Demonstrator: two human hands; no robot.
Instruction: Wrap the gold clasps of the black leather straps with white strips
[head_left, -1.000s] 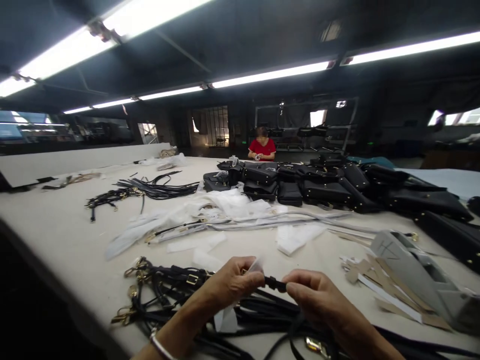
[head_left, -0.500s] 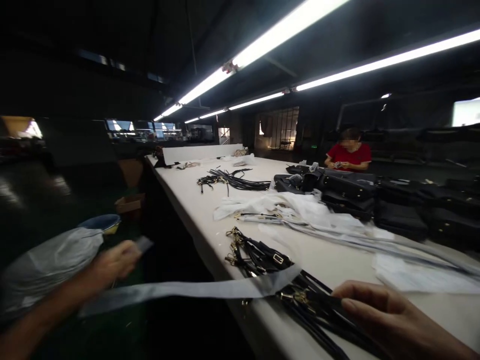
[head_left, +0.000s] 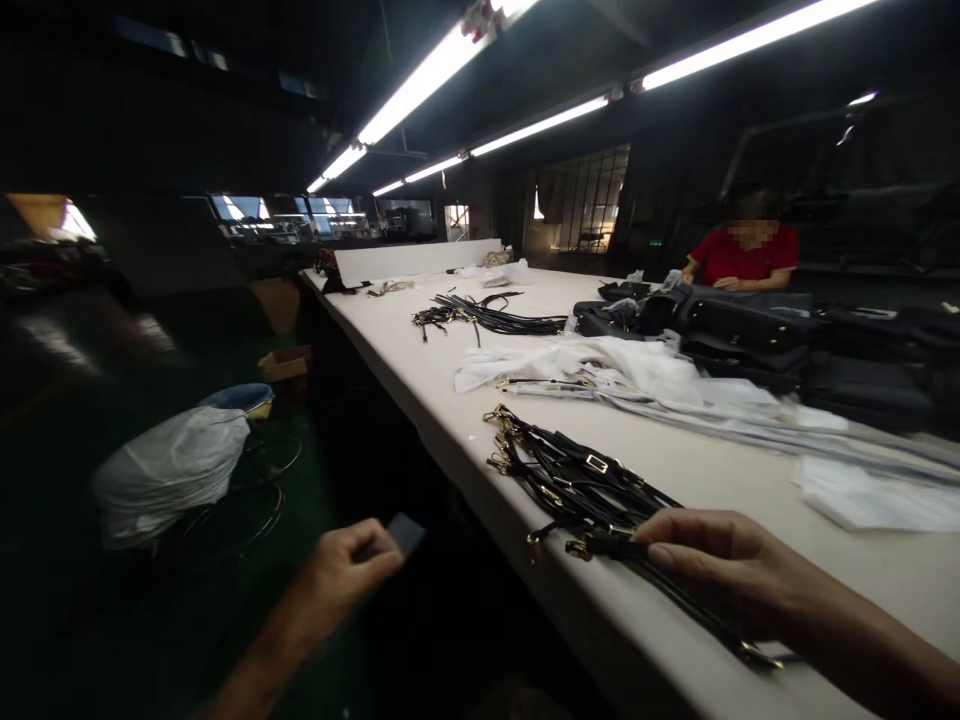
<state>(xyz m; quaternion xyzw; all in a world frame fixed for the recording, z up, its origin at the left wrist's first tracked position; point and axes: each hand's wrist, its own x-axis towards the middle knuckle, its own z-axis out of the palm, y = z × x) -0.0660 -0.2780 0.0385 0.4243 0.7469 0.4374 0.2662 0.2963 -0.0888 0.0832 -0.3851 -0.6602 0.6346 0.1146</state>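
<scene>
My right hand pinches a black strap near its end, beside a gold clasp. The rest of this strap runs under the hand, and another gold clasp lies near the table's front edge. Just beyond is a bundle of black straps with gold hooks and buckles. Over the dark floor, left of the table, my left hand is closed on a small greyish translucent plastic piece that sticks out past the fingers. How far the plastic extends below the hand cannot be seen.
White plastic sleeves and long pale strips lie across the table. More black straps are farther back, and black bags are piled at right. A person in red works behind them. A white sack stands on the floor.
A long translucent strip that stretched from near my left hand to the straps is out of sight. My left hand appears farther right and lower in view; my right hand still pinches a strap.
</scene>
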